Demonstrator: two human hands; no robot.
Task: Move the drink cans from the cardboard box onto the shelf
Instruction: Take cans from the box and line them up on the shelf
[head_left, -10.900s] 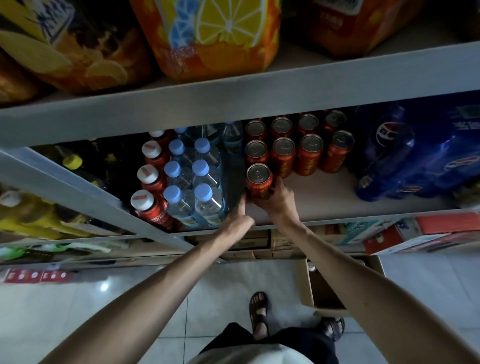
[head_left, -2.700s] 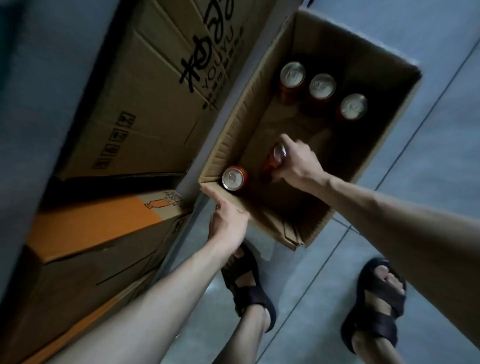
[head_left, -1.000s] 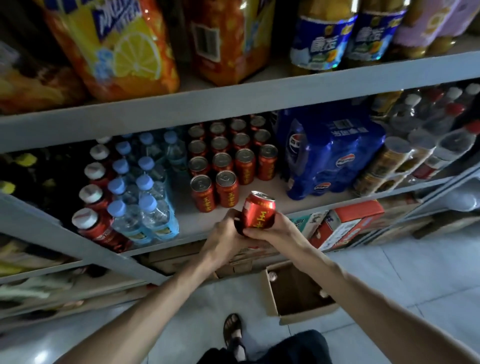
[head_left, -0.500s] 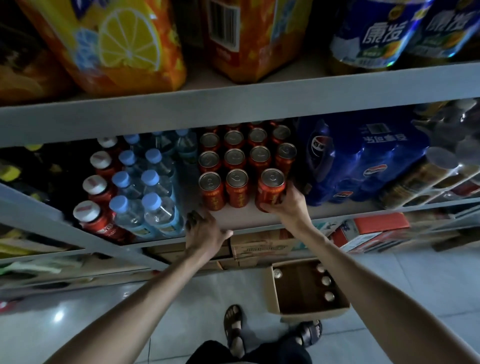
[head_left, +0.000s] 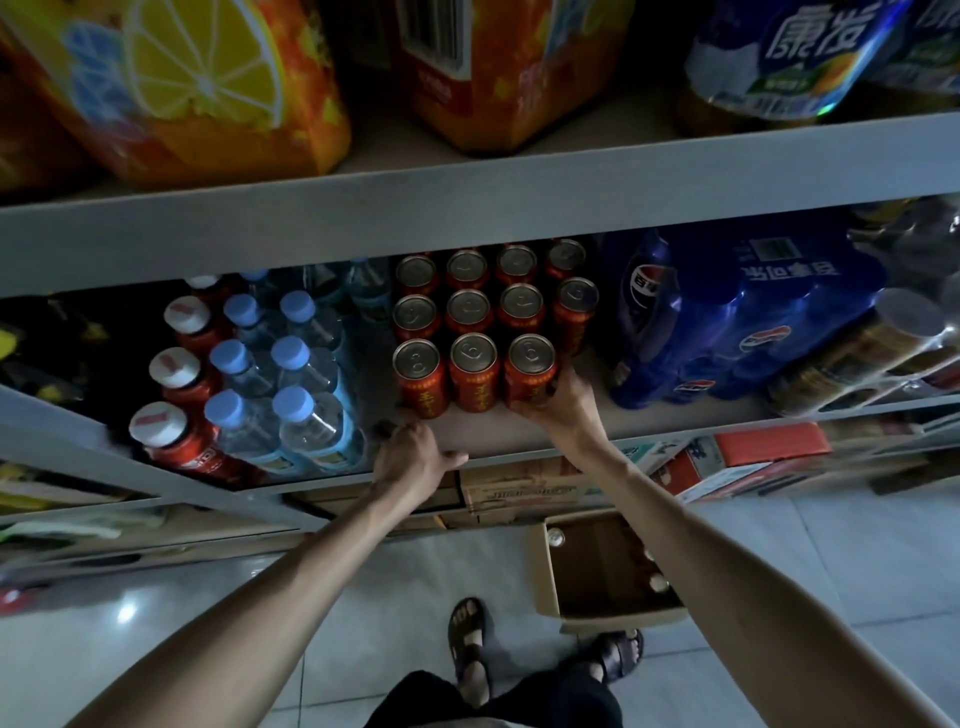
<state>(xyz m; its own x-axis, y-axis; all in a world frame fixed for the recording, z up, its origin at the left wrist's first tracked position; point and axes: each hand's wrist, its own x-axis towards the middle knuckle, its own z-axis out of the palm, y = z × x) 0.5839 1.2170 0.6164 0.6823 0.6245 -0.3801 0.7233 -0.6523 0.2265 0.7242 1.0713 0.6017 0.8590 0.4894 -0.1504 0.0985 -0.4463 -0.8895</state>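
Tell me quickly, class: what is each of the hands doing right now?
Left hand: grips the shelf edge, holding no can.
Right hand: wrapped round the front right can.

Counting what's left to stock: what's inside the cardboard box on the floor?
Three can tops show in the cardboard box: one in a far corner, two beside the right forearm, which hides the rest.
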